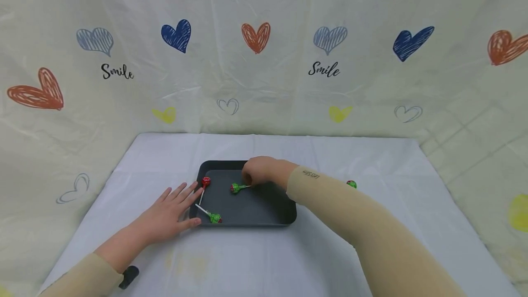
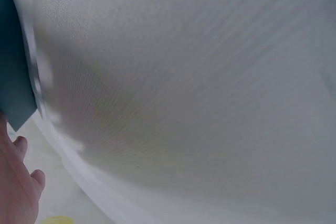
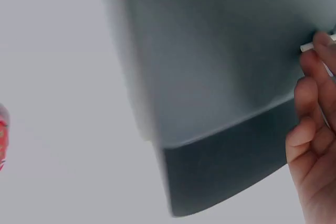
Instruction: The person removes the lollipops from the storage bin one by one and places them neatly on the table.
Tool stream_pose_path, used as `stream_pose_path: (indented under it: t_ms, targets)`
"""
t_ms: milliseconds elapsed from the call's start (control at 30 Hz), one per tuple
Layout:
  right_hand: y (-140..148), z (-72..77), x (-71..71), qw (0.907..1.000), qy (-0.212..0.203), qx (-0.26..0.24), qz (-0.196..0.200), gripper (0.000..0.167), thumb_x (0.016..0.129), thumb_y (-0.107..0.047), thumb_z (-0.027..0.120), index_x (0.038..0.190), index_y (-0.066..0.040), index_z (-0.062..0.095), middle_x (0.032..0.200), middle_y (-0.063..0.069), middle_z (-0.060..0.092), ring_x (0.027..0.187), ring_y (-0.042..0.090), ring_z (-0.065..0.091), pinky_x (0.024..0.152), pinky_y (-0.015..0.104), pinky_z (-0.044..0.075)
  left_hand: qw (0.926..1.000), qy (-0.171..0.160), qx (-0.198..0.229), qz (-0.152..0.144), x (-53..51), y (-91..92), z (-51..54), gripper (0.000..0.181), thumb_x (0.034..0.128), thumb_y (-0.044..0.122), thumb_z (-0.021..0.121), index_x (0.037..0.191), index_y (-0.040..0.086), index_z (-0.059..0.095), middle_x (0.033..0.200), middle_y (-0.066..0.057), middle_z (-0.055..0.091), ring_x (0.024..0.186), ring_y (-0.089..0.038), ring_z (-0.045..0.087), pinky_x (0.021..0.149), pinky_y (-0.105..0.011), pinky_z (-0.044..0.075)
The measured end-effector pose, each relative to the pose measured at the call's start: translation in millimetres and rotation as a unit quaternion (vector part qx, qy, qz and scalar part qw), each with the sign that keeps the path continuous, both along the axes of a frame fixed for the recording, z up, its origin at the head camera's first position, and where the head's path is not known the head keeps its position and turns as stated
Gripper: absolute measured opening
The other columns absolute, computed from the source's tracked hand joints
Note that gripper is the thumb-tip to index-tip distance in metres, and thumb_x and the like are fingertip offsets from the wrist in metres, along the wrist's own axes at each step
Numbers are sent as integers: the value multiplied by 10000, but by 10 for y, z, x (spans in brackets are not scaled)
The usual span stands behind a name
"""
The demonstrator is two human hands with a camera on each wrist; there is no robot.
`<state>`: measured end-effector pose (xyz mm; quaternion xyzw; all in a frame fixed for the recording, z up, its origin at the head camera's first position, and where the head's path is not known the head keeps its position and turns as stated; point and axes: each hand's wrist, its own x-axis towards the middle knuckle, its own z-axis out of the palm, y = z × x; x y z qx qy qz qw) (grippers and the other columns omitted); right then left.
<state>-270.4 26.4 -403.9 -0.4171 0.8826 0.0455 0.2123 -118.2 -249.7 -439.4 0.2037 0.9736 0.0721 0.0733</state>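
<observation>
My right hand (image 1: 261, 170) pinches the white stick of a green lollipop (image 1: 235, 188) over the dark tray (image 1: 247, 227); in the right wrist view the stick (image 3: 310, 46) shows between the thumb and finger of that hand (image 3: 317, 124). Fingers spread, my left hand (image 1: 169, 214) lies at the tray's left edge, with its fingertips by a red lollipop (image 1: 206, 181). Another green lollipop (image 1: 215, 218) lies in the tray's front left corner. The left wrist view shows part of the left hand (image 2: 18, 182) beside the tray (image 2: 14, 72).
On the white cloth (image 1: 330, 246) right of the tray, a green and red lollipop (image 1: 351, 184) is partly hidden by my right sleeve. A black object (image 1: 129, 277) is beside my left wrist. Behind the table hangs a curtain (image 1: 288, 81) printed with hearts.
</observation>
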Motion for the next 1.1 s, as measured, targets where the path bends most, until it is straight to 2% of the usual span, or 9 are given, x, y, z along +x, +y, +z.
stream_pose_path:
  t_ms: [267,500,733,967,1100]
  targets:
    - [93,19,-47,9995,-266,-101,-141,66,897,-168,740,890,-230,719,862,-107,629,819,90,579,750,267,509,10000,9,7,0,-11,-8,-24,867,912,695,502,1581,191,279,1645,-53,206,1490,-389,175,1162,-646,133]
    - [111,160,-59,9986,-334,-342,-234,67,901,-197,748,966,-212,744,923,-113,654,867,78,600,797,270,520,9998,151,77,-42,-6,-12,-61,867,906,680,532,1575,180,297,1637,-66,229,1479,-398,200,1151,-650,156]
    - [86,207,-53,9976,-339,-560,-219,98,908,-202,740,1006,-212,737,962,-111,665,905,70,604,835,260,515,10000,43,85,-24,-2,-8,-24,863,916,688,504,1580,185,281,1644,-58,208,1486,-396,179,1160,-647,135]
    - [-29,211,-6,9970,-407,-654,111,287,930,-207,718,1217,-215,714,1187,-70,675,1076,94,608,934,278,494,9999,73,98,-75,-22,-21,-42,863,910,681,523,1580,193,283,1642,-55,215,1482,-399,192,1150,-657,154]
    - [-101,176,28,9976,-367,-548,228,328,940,-178,698,1261,-244,700,1277,-73,648,1193,116,577,1001,293,468,9999,87,84,-119,-33,-33,-68,875,906,702,505,1588,211,257,1648,-45,198,1482,-395,186,1146,-662,152]
